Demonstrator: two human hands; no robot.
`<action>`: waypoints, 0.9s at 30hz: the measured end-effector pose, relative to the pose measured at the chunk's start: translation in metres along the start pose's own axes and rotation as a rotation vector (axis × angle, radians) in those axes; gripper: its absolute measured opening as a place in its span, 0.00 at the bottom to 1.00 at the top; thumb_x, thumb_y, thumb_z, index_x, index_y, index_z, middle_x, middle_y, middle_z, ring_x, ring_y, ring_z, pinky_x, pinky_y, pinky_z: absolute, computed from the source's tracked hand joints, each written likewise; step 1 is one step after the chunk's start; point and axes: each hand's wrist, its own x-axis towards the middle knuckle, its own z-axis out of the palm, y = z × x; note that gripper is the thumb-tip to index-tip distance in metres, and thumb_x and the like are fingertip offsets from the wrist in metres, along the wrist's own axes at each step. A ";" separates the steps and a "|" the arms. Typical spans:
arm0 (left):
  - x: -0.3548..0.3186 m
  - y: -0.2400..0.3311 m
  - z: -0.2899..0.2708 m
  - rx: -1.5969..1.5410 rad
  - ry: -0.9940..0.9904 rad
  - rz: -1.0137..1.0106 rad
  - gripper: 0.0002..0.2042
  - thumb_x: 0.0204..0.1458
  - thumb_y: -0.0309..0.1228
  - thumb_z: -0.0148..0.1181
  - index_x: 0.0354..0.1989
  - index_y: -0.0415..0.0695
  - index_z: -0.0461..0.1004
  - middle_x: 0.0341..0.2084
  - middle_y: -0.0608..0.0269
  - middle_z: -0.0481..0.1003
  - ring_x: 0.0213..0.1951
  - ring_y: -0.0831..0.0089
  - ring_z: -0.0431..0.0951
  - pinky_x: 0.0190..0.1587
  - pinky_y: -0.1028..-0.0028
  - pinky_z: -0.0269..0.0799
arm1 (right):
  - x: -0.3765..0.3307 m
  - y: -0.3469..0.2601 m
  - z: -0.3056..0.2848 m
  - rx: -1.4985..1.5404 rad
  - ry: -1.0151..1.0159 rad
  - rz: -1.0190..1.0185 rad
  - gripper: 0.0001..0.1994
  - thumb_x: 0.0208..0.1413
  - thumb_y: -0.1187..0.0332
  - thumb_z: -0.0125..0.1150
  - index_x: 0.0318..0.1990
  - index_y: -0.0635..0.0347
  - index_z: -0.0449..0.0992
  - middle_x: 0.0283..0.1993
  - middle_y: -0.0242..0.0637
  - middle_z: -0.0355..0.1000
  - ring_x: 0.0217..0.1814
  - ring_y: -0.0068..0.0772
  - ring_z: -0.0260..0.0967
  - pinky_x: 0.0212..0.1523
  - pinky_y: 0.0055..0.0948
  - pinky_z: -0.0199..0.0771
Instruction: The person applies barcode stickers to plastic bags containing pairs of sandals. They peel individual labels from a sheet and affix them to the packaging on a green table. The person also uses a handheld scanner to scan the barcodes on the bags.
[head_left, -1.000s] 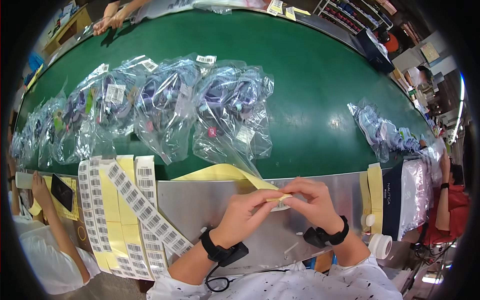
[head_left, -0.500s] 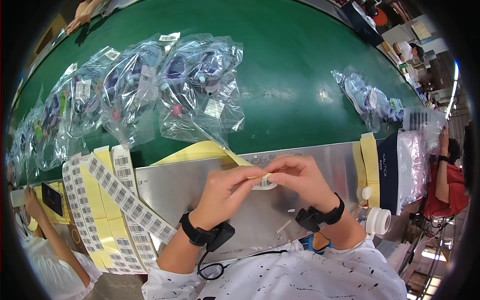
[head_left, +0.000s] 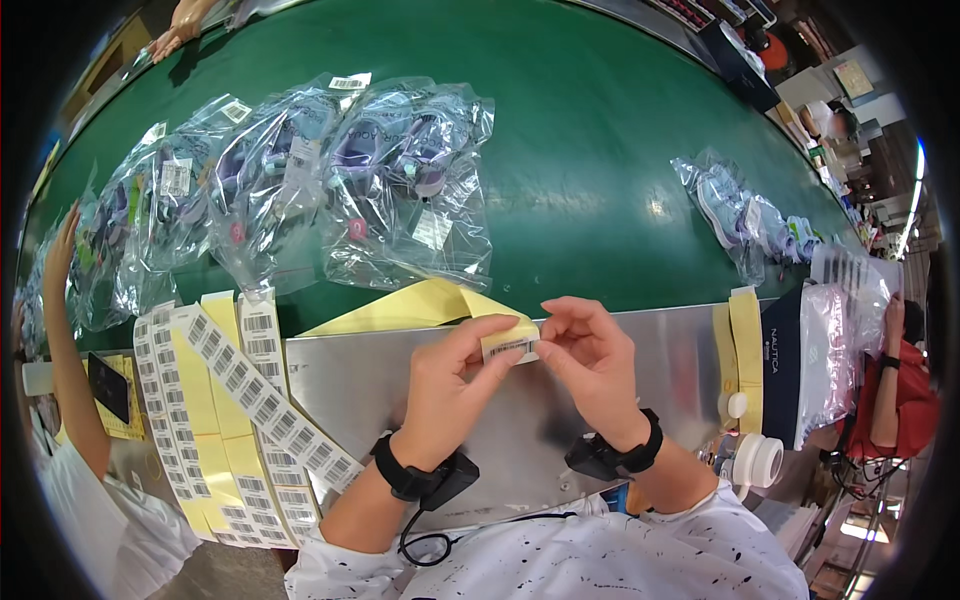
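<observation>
Right between your hands, above the brushed-metal ledge, is a small, yellow-edged white barcode label. It is narrow and roughly rectangular, tilted slightly up toward its right end, with a row of fine black bars facing you and a plain yellow band along its top; the print is too small to make out. Your left hand pinches it between thumb and forefinger, the thumb lying across its lower part. Your right hand has its thumb and curled forefinger at the label's right end; you cannot tell from this view whether they grasp it or only touch it.

Just behind your left fingers, a long, glossy yellow paper strip arches over the ledge's far edge. To your left, white barcode-label sheets with yellow bands hang over the near edge. Beyond, on the dark green tabletop, clear plastic bags of pale blue and purple shoes lie in an overlapping row, well apart from the label.
</observation>
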 end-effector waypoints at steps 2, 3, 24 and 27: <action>0.001 0.002 0.004 0.010 -0.003 0.004 0.09 0.57 0.21 0.57 0.46 0.36 0.76 0.30 0.67 0.77 0.28 0.87 0.70 0.30 0.86 0.65 | 0.002 0.002 -0.003 -0.091 -0.029 -0.041 0.11 0.53 0.83 0.59 0.44 0.67 0.75 0.37 0.33 0.70 0.38 0.22 0.68 0.41 0.23 0.70; 0.001 0.005 0.002 0.043 -0.009 -0.020 0.09 0.56 0.21 0.57 0.45 0.36 0.76 0.29 0.68 0.77 0.27 0.88 0.69 0.30 0.86 0.64 | 0.003 0.004 -0.005 -0.136 -0.043 -0.062 0.10 0.53 0.82 0.59 0.43 0.67 0.76 0.36 0.34 0.70 0.37 0.22 0.68 0.40 0.23 0.70; 0.012 0.002 -0.001 0.126 -0.074 -0.056 0.09 0.55 0.22 0.58 0.44 0.40 0.78 0.24 0.71 0.77 0.24 0.90 0.68 0.25 0.84 0.62 | 0.034 -0.008 -0.025 -0.519 -0.257 -0.217 0.05 0.45 0.77 0.66 0.30 0.63 0.77 0.35 0.38 0.73 0.37 0.35 0.71 0.40 0.29 0.70; 0.010 -0.012 -0.008 0.141 -0.064 -0.165 0.10 0.57 0.23 0.58 0.46 0.39 0.77 0.25 0.75 0.76 0.25 0.90 0.68 0.27 0.85 0.64 | 0.035 -0.010 -0.013 -0.660 -0.252 -0.350 0.05 0.44 0.77 0.66 0.31 0.63 0.77 0.34 0.38 0.74 0.37 0.36 0.72 0.40 0.28 0.71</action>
